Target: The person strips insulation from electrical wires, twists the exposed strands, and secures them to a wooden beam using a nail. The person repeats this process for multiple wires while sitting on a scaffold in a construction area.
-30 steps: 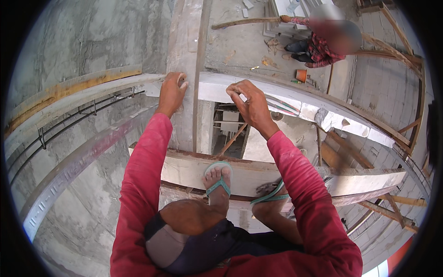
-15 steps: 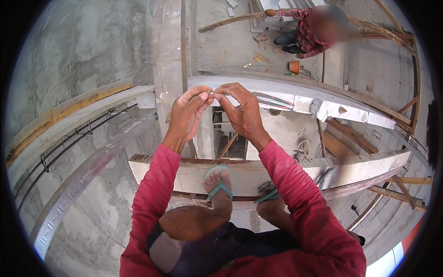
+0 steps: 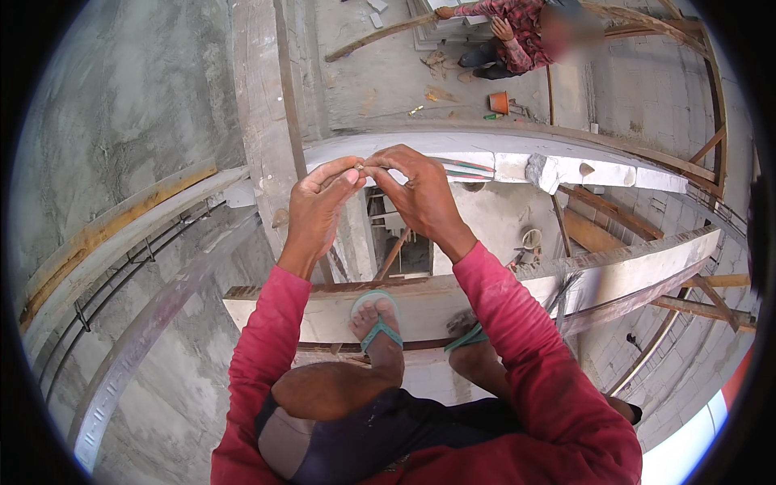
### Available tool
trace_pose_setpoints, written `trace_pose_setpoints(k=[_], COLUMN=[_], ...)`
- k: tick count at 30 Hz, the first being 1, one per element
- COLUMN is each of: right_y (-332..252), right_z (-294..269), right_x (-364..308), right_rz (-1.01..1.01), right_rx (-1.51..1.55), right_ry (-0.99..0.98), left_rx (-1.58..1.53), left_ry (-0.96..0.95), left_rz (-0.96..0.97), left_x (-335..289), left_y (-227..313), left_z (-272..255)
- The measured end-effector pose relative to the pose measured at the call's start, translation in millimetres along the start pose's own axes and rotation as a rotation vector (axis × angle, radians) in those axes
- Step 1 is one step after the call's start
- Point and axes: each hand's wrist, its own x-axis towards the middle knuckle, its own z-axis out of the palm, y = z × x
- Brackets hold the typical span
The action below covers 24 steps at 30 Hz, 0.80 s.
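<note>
My left hand (image 3: 319, 208) and my right hand (image 3: 418, 192) meet at their fingertips, out in front of me. Both are closed in a pinch around something tiny and pale, too small to name. Beyond my right fingers, thin green and red rods (image 3: 467, 169) lie on a white block ledge (image 3: 513, 166). My feet, in green flip-flops (image 3: 378, 330), stand on a narrow wooden plank (image 3: 432, 305) below my hands.
A deep drop opens below the plank. A wooden post (image 3: 263, 97) rises ahead to the left. A grey stone lump (image 3: 541, 171) sits on the ledge. Farther down stand an orange bucket (image 3: 499, 103) and a person in a checked shirt (image 3: 525, 36) beside a long pole (image 3: 380, 36).
My view has shifted slightly, and my hands stay pinched together. The person on the far side has raised one hand that hung lower before.
</note>
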Motion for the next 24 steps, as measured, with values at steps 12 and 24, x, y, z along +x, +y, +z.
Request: trace_pose_setpoints(k=[12,24], right_y=[16,37], right_z=[-13,-340], right_x=[-30,-265], right_rz=[-0.023,0.732], right_rx=[-0.148,-0.817], right_ry=[0.161,0.025], left_rx=[0.217,0.282], left_ry=[0.109,-0.175], left_rz=[0.025,-0.065], left_x=[11,1], left_y=[-14,-49], left_z=[30,64])
